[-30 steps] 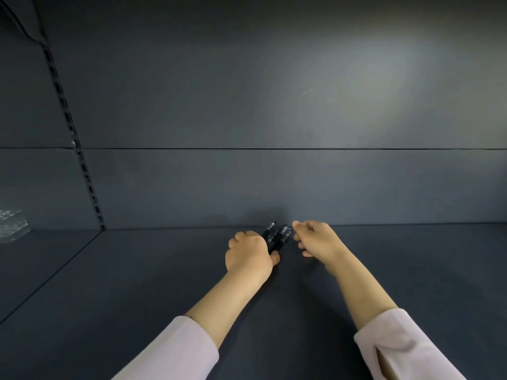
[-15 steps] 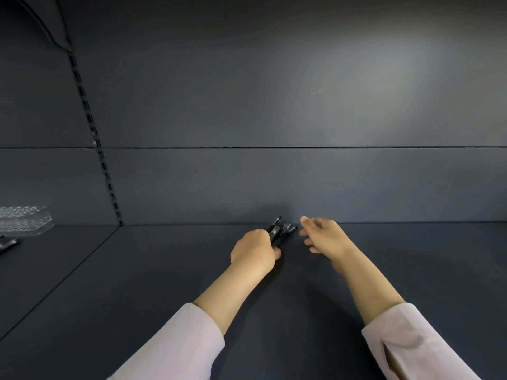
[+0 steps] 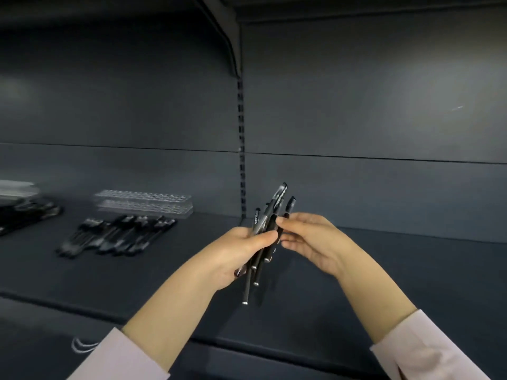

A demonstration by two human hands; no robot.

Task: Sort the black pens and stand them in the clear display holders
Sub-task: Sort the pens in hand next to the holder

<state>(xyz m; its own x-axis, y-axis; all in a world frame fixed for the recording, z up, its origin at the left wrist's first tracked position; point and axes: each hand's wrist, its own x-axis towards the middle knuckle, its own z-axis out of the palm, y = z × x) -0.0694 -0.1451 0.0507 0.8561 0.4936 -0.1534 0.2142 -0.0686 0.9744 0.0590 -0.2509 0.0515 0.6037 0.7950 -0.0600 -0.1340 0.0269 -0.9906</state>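
The left hand (image 3: 236, 253) is curled round a bundle of black pens (image 3: 267, 215), thumb pressed across the barrels and fingers wrapped behind; the slim round shafts fan out unevenly, glossy clipped caps pointing up and small silvery tips hanging below the palm at different heights; the bundle is held in the air above the shelf (image 3: 411, 270), tilted slightly to the right. The right hand (image 3: 310, 242) meets the bundle from the side, forefinger and thumb pinched on its right edge, though which pen they hold cannot be told. The shelf is a flat, matte, dark blue-grey sheet with a slotted upright (image 3: 241, 149) behind it. Well to the left a clear display holder (image 3: 142, 202), a long stepped block of transparent plastic dotted with rows of holes, stands against the back panel; just in front of it loose black pens (image 3: 118, 235) lie flat in a rough slanting row. Pale, smooth sleeves (image 3: 123, 357) cover both forearms.
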